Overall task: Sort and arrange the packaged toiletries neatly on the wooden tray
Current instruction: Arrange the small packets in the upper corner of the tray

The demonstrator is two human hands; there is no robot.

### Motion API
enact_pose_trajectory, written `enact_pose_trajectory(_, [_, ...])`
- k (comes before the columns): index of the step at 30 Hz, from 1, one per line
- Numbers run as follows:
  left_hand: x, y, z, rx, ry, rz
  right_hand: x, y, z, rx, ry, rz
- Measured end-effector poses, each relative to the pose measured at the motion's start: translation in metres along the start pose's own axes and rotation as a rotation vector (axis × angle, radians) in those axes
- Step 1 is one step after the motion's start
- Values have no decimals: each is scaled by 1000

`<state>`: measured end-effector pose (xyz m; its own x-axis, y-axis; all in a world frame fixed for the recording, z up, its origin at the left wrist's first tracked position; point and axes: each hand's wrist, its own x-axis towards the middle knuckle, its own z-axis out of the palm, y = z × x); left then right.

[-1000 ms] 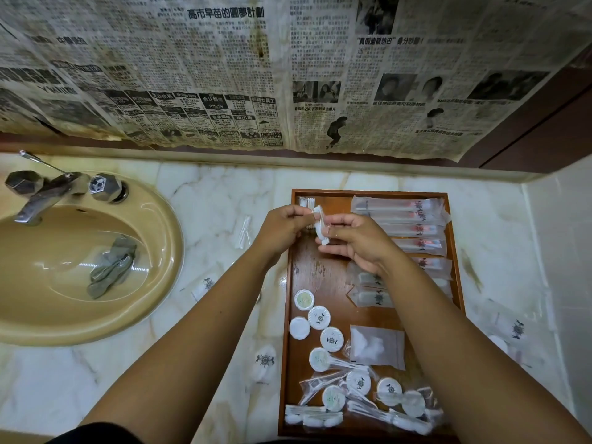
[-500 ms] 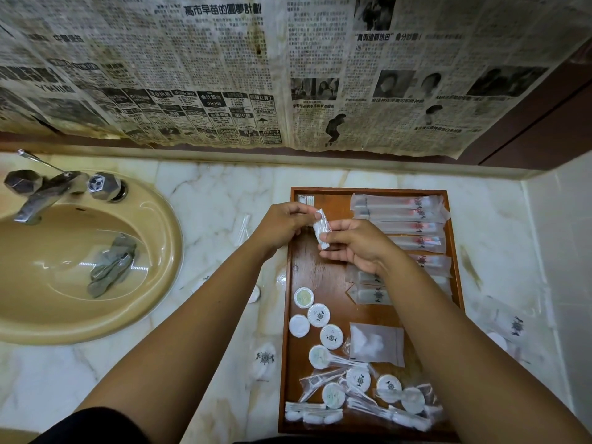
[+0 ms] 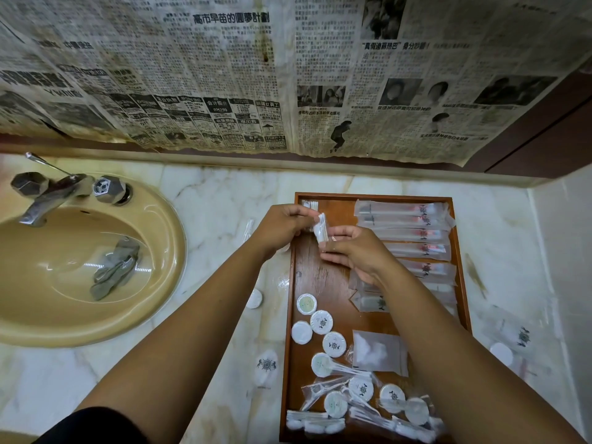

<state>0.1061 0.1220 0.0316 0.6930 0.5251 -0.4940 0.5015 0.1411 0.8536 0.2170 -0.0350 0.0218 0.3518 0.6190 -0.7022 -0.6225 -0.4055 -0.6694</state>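
Both hands meet over the far left part of the wooden tray (image 3: 371,196). My left hand (image 3: 282,224) and my right hand (image 3: 355,248) together pinch a small white cotton-swab packet (image 3: 320,228). Another swab packet (image 3: 310,205) lies in the tray's far left corner. Long clear toothbrush packets (image 3: 403,221) are stacked along the tray's far right side. Round white soap discs (image 3: 321,322) run down the left side. A cotton-pad pouch (image 3: 378,349) lies mid-tray, and loose swabs and discs (image 3: 362,408) crowd the near end.
A beige sink (image 3: 166,283) with a chrome tap (image 3: 48,193) and a grey cloth (image 3: 113,270) sits at the left. On the marble counter lie a round disc (image 3: 254,299), a logo pouch (image 3: 266,366) and clear packets (image 3: 519,338) right of the tray. Newspaper covers the wall.
Both hands have stayed over the tray's far left part, working the small packet between the fingers; it has turned slightly. The view shifted a little.
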Motion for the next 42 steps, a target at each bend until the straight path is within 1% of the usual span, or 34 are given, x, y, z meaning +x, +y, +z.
enact_pose_trajectory(8, [2,1,-1,-14,3,10,-4,2,3,-30,49,7])
enact_pose_trajectory(11, [1,0,0,-45,21,29,-4,3,5,-17,69,-27])
enact_pose_trajectory(14, [-1,0,2,-77,17,23,-5,3,7,35,92,-52])
enact_pose_trajectory(17, [-1,-1,3,-50,-4,18,-6,3,7,68,74,-27])
enact_pose_trajectory(20, [0,-2,3,-85,0,21,-5,3,9,95,32,11])
enact_pose_trajectory(23, [0,-1,3,-80,-11,32,-4,4,11,147,62,14])
enact_pose_trajectory(28, [2,3,3,-32,-3,46,-3,6,12,79,77,6])
enact_pose_trajectory(33, [1,-3,4,-21,0,28,0,4,14,65,138,-8])
enact_pose_trajectory(36, [0,-6,6,-21,27,35,-1,4,12,66,99,-2])
enact_pose_trajectory(38, [0,-10,5,-6,35,39,0,6,11,24,71,-15])
enact_pose_trajectory(42, [-4,-20,4,54,31,-30,3,12,11,-113,109,-44])
